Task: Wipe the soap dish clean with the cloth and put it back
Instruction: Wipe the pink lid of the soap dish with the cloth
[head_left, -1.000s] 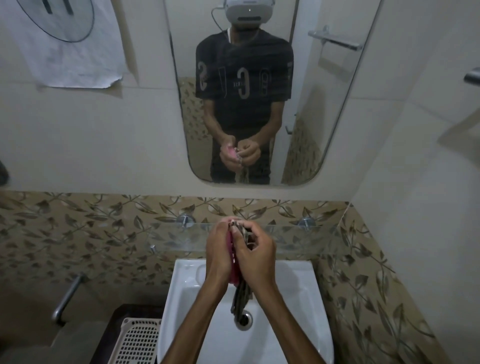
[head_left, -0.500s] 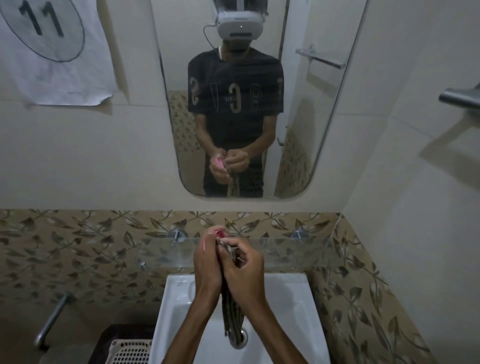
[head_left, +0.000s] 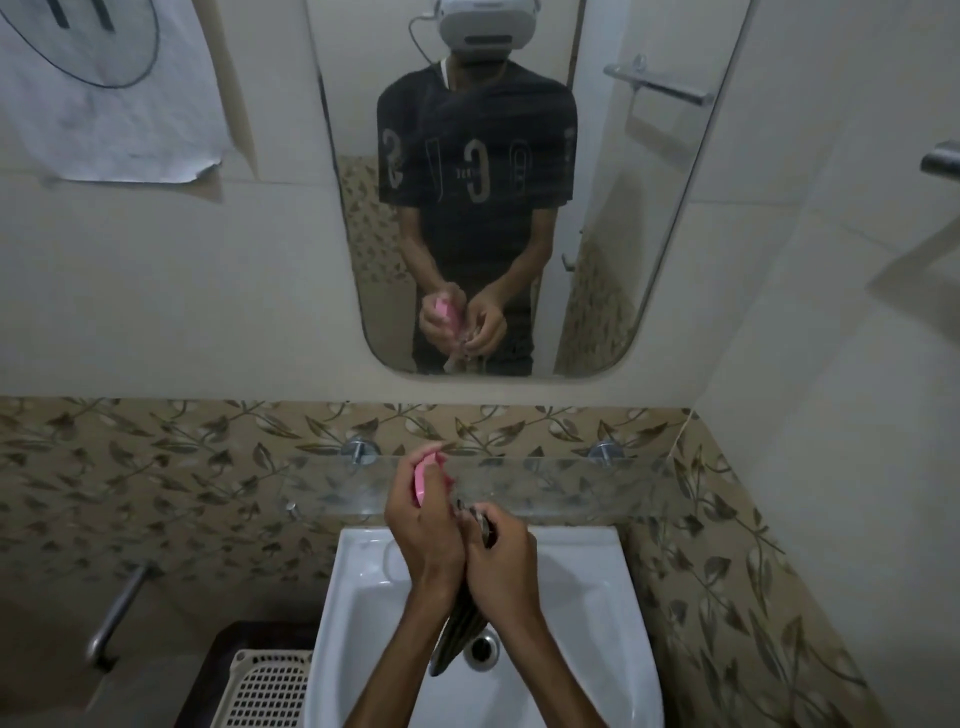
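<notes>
My left hand (head_left: 423, 525) grips a small pink soap dish (head_left: 422, 480), held on edge above the back of the white sink (head_left: 597, 587). My right hand (head_left: 501, 556) pinches a dark striped cloth (head_left: 457, 634) close beside the dish; the cloth hangs down between my wrists toward the drain (head_left: 482, 649). Most of the dish is hidden behind my left fingers. The mirror (head_left: 649, 234) shows the same hold from the front.
A glass shelf (head_left: 571, 483) runs along the wall just behind my hands, on two metal mounts. A white perforated basket (head_left: 270, 691) stands left of the sink. A metal bar (head_left: 117, 608) sticks out at lower left. A paper sheet (head_left: 104, 104) hangs on the wall.
My left hand has raised and turned the pink dish so more of it shows. My right hand has dropped slightly lower with the cloth. The camera view has shifted a little.
</notes>
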